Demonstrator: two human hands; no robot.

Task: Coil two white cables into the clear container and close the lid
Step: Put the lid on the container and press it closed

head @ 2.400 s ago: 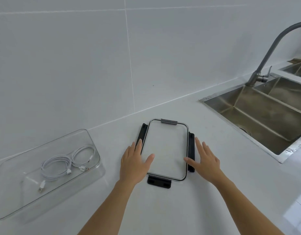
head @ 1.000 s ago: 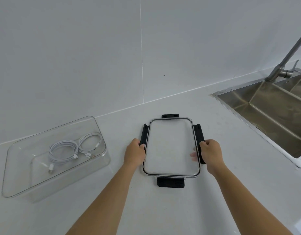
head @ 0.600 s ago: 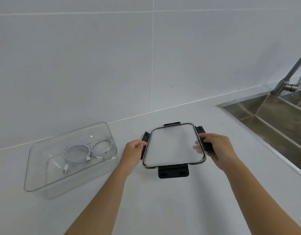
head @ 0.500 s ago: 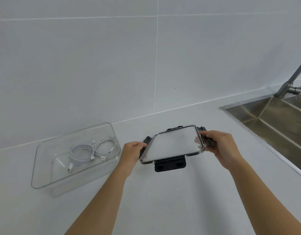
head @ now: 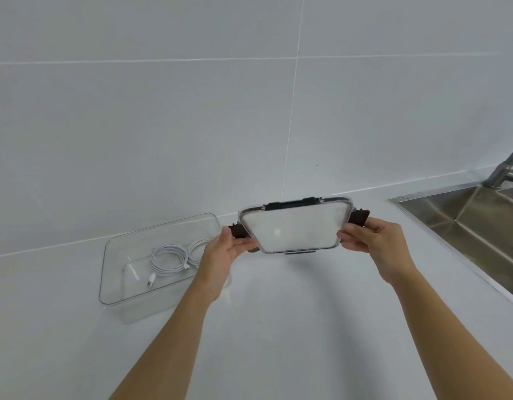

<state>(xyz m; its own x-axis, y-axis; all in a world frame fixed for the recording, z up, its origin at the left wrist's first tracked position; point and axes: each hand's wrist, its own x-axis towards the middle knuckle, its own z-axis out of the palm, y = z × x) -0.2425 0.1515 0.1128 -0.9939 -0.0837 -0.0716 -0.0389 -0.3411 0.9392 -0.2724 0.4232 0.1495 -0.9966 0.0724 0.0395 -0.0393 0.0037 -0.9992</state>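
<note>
Head view: only view given.
Lid (head: 295,226): held off the counter (head: 278,327), tilted, right of the clear container (head: 119,295).
Left hand (head: 220,255): closed on the lid's left black latch.
Right hand (head: 373,241): closed on the right latch.
Cables (head: 174,258): two white coils lying inside the container, far left.
Done: coiling and placing, apparently.
Left: carrying lid over, seating it, snapping latches.
Writing: none readable.

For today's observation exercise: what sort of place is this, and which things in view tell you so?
Most likely a home kitchen. A stainless steel sink is set into the white countertop, a metal faucet rises beside it, and the wall behind is covered in large white tiles.
</note>
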